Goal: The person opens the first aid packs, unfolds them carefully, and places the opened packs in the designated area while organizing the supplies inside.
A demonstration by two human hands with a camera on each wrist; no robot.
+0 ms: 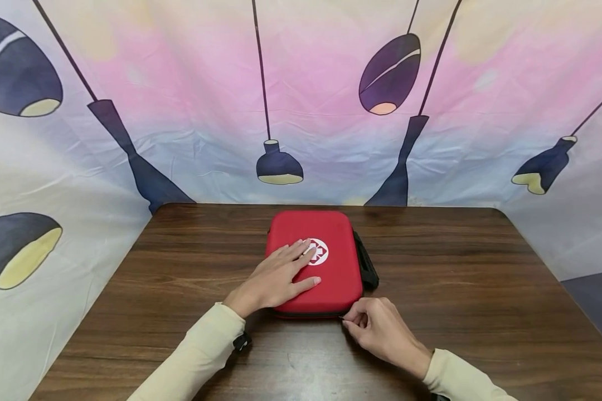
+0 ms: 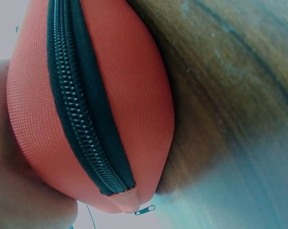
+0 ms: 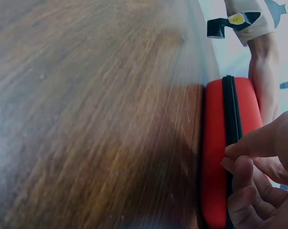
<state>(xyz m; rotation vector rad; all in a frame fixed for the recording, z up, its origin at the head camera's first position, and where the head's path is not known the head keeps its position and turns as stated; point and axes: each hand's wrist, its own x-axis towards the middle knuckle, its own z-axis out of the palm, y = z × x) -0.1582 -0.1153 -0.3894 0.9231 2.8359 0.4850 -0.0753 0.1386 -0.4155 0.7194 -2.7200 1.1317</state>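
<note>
A: Main item?
B: Red case (image 1: 331,284), mid-tabletop, toward the far edge. Rounded rectangle, lid flat on top with softly curved sides. Fine woven-looking fabric up close in the left wrist view.
A: Closure?
B: Black zipper (image 2: 77,114) round the side, small shiny teeth between dark smooth tape. White round emblem (image 1: 319,253) with a cross shape near the lid's middle. Black strap (image 1: 366,264) on the case's 3 o'clock side, bent outward.
A: Hands, clock centred on the case?
B: Left hand (image 1: 277,278) comes in from 7 o'clock, lies on the lid's 8 o'clock part. Fingers straight, lightly spread, thumb out to the side, fingertips at the emblem.
A: Right?
B: Right hand (image 1: 381,328) at the 5 o'clock corner. Thumb and index pinch at the zipper, other fingers curled. Exact bit gripped mostly hidden by the fingertips.
A: Arms?
B: Cream cloth sleeves, the left one (image 1: 195,351) wrinkled, with a black band (image 1: 242,341) at the wrist.
A: Around it?
B: Tabletop (image 1: 190,267): dark brown, streaky wood grain, rounded far corners, glossy glare at 6 o'clock. Creased cloth backdrop (image 1: 190,83) at 12 o'clock, pink-to-blue, printed with dark bell-shaped and oval lamps.
</note>
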